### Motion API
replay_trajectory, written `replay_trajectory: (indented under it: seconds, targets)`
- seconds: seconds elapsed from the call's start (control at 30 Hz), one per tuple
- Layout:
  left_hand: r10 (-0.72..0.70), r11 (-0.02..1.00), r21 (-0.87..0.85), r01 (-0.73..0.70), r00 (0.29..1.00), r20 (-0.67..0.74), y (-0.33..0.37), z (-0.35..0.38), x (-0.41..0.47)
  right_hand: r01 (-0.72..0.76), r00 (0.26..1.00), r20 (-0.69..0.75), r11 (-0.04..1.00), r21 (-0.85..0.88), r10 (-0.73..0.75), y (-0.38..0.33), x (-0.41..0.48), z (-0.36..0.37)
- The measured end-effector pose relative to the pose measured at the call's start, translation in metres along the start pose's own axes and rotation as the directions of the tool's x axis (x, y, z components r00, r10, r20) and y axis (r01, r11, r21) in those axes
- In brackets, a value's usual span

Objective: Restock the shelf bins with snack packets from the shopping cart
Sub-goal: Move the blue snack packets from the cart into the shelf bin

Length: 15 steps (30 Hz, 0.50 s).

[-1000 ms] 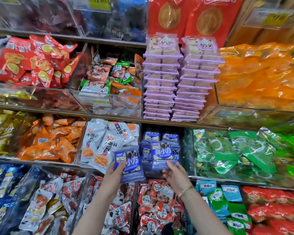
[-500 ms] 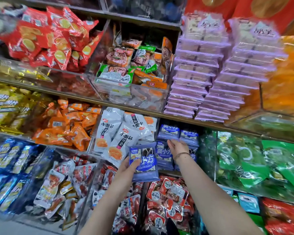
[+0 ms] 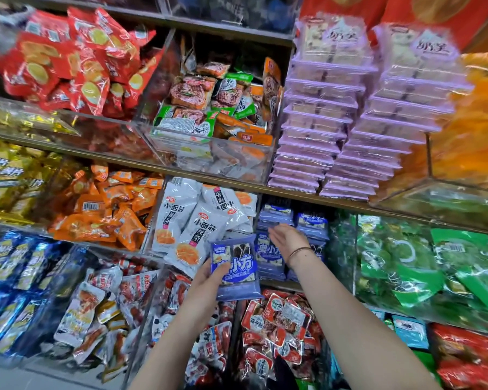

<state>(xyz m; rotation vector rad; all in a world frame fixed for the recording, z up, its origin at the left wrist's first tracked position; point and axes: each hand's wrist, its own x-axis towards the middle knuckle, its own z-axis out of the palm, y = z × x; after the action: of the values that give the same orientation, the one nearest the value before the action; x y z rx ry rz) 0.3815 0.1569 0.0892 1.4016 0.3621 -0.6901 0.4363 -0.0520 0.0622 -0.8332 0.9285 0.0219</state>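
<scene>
We held one blue packet (image 3: 235, 267) tight in our left hand (image 3: 209, 277), standing tall, just below and left of the blue bin (image 3: 290, 237). Our right hand (image 3: 286, 240) was flat and empty, nearer, touching the blue packs there. The cart was not in sight.

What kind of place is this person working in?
Most likely a shop's snack aisle: shelves of clear bins piled with wrapped snacks, stacked purple packs, and the left hand holding a blue packet near matching ones.
</scene>
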Motion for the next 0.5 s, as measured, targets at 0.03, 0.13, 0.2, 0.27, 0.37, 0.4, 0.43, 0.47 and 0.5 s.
replay_trajectory:
  seconds: [0.03, 0.13, 0.2, 0.27, 0.37, 0.4, 0.43, 0.47, 0.5]
  targets:
    - [0.016, 1.0, 0.001, -0.016, 1.0, -0.01, 0.0, 0.001, -0.002, 0.006, 1.0, 0.008, 1.0, -0.016, -0.006, 0.002, -0.006, -0.003]
    - [0.078, 0.997, -0.003, -0.078, 0.996, -0.054, -0.008, 0.006, -0.004, -0.016, 0.997, 0.07, 0.994, -0.11, 0.024, 0.009, -0.041, -0.01]
    - [0.079, 0.994, -0.065, -0.084, 0.994, -0.07, -0.009, 0.013, -0.006, 0.038, 0.984, 0.176, 0.959, -0.282, 0.013, 0.016, -0.068, -0.018]
    - [0.084, 0.992, -0.095, -0.088, 0.995, -0.05, -0.008, 0.023, -0.007, 0.177, 0.946, 0.322, 0.878, -0.444, -0.028, 0.024, -0.094, -0.03]
    - [0.14, 0.989, 0.042, -0.14, 0.99, -0.011, 0.0, 0.04, -0.01, 0.32, 0.915, 0.391, 0.77, -0.553, -0.099, 0.034, -0.117, -0.047]
    - [0.173, 0.977, 0.124, -0.173, 0.985, 0.016, 0.004, 0.044, -0.01, 0.32, 0.92, 0.37, 0.793, -0.518, -0.129, 0.037, -0.119, -0.053]
    - [0.226, 0.946, 0.224, -0.233, 0.972, 0.056, 0.008, 0.048, -0.009, 0.279, 0.938, 0.317, 0.85, -0.447, -0.141, 0.038, -0.119, -0.058]
    - [0.306, 0.898, 0.303, -0.32, 0.947, 0.094, 0.013, 0.052, -0.01, 0.21, 0.96, 0.249, 0.918, -0.336, -0.129, 0.038, -0.119, -0.063]
    - [0.397, 0.832, 0.374, -0.41, 0.911, 0.115, 0.019, 0.054, -0.01, 0.14, 0.975, 0.197, 0.97, -0.201, -0.1, 0.037, -0.118, -0.067]
